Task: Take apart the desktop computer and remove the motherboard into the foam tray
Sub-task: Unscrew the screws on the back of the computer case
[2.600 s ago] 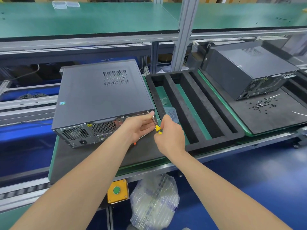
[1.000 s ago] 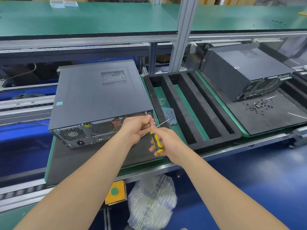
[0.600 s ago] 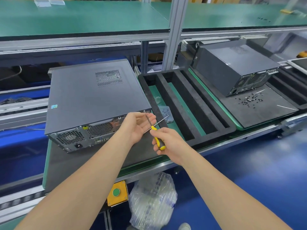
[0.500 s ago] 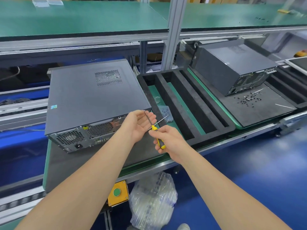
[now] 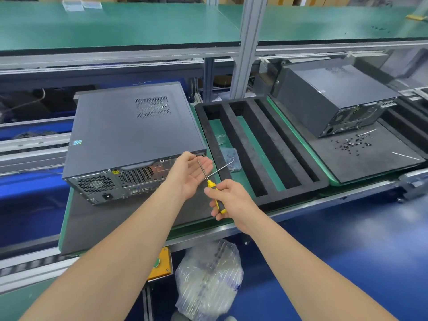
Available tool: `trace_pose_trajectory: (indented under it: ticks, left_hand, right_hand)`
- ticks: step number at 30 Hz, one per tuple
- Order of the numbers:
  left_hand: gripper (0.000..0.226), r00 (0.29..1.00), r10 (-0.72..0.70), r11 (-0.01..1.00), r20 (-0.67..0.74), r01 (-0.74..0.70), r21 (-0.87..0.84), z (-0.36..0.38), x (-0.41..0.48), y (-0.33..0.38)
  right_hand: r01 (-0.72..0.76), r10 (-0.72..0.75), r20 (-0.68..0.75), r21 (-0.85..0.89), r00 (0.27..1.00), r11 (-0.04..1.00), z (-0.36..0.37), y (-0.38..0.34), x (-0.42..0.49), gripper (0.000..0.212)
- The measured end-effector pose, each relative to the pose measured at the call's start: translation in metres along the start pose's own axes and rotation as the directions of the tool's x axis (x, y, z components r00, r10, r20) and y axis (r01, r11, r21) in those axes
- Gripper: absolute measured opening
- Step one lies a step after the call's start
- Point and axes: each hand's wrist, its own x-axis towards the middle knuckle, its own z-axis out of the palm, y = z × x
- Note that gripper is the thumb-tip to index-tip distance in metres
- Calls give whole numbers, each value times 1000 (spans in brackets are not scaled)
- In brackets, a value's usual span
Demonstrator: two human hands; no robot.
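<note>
A dark grey desktop computer (image 5: pixel 129 130) lies on its side on a black mat, its rear panel with fan grilles and ports facing me. My left hand (image 5: pixel 188 176) is held palm up and relaxed by the case's rear right corner. My right hand (image 5: pixel 232 201) grips the yellow-and-black handle of a screwdriver (image 5: pixel 215 193), whose thin shaft points up over the left palm. The black foam tray (image 5: pixel 298 163) with long slots sits just right of the case. A small clear bag (image 5: pixel 231 158) of screws lies in its left slot.
A thin metal rod (image 5: pixel 222 167) lies across the tray's near left edge. A second computer (image 5: pixel 333 98) stands on a mat at the right, with several loose screws (image 5: pixel 352 143) before it. An aluminium post (image 5: pixel 245 47) rises behind the tray. A plastic bag (image 5: pixel 208 281) sits below the bench.
My right hand drew the screwdriver back from the case's rear right corner. My left hand left that corner, turned palm up and uncurled under the screwdriver's tip.
</note>
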Motion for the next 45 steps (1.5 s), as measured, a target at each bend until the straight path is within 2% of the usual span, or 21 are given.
trace_pose_trajectory:
  ticks: [3, 6, 8, 10, 12, 14, 18, 20, 21, 23, 26, 28, 32, 34, 36, 41, 44, 45]
  left_hand:
    - [28, 999, 15, 1000, -36, -16, -17, 2, -2, 1]
    - [27, 988, 76, 995, -136, -65, 80, -14, -4, 2]
    - [27, 968, 108, 986, -226, -76, 147, -35, -4, 2]
    - [26, 947, 81, 978, -312, -15, 208, -53, -3, -7]
    - [18, 927, 61, 946, -370, 65, 318, -67, -2, -28]
    - [4, 920, 75, 911, -384, 93, 402, -76, -2, -51]
    - [22, 865, 303, 809, -400, -12, 587, -85, 4, -76]
    - [19, 842, 383, 759, -379, -53, 649, -84, 8, -77]
    - [16, 836, 427, 705, -344, -69, 706, -83, 11, -76]
    - [13, 821, 527, 518, -218, -107, 849, -79, 16, -75]
    - [14, 759, 649, 134, 47, -175, 975, -69, 24, -70]
    - [16, 735, 650, -61, 193, -203, 977, -64, 34, -66]
    - [24, 785, 509, -360, 354, -179, 916, -69, 56, -59]
    - [24, 806, 447, -451, 389, -172, 876, -74, 66, -56]
    - [25, 816, 409, -499, 407, -174, 849, -78, 71, -51]
    - [22, 779, 272, -706, 565, -237, 667, -84, 73, -36]
    - [8, 733, 189, -801, 653, -269, 534, -79, 69, -31]
    - [14, 717, 169, -828, 676, -269, 492, -78, 68, -29]
  right_hand:
    - [-5, 5, 17, -6, 1000, 1000, -4, 0, 3, 34]
    - [-4, 3, 37, 20, 999, 1000, -16, 10, 8, 23]
    - [10, -10, 1, -8, 1000, 1000, -26, 20, 14, 12]
    - [-9, 2, -76, -95, 997, 995, -30, 30, 21, 3]
    - [-63, 36, -141, -195, 989, 979, -27, 41, 28, 5]
    - [-135, 101, -160, -217, 982, 967, -18, 51, 33, 10]
    - [-180, 152, -170, -168, 974, 969, 2, 66, 41, 17]
    - [-159, 132, -175, -155, 976, 975, 7, 68, 44, 18]
    - [-154, 127, -177, -151, 976, 976, 8, 68, 45, 19]
    - [-152, 125, -179, -149, 976, 977, 7, 68, 47, 18]
    - [-161, 135, -175, -145, 975, 976, 0, 66, 48, 14]
    - [-170, 141, -182, -152, 973, 974, -7, 65, 48, 12]
    - [-171, 142, -187, -150, 972, 974, -22, 63, 48, 10]
    - [-163, 132, -188, -160, 973, 973, -29, 62, 49, 10]
    - [-155, 125, -189, -155, 974, 976, -33, 60, 50, 10]
    - [-152, 129, -166, -132, 978, 980, -37, 58, 53, 11]
    - [-149, 130, -158, -117, 979, 982, -38, 57, 55, 11]
    - [-149, 131, -157, -113, 979, 982, -38, 57, 55, 11]
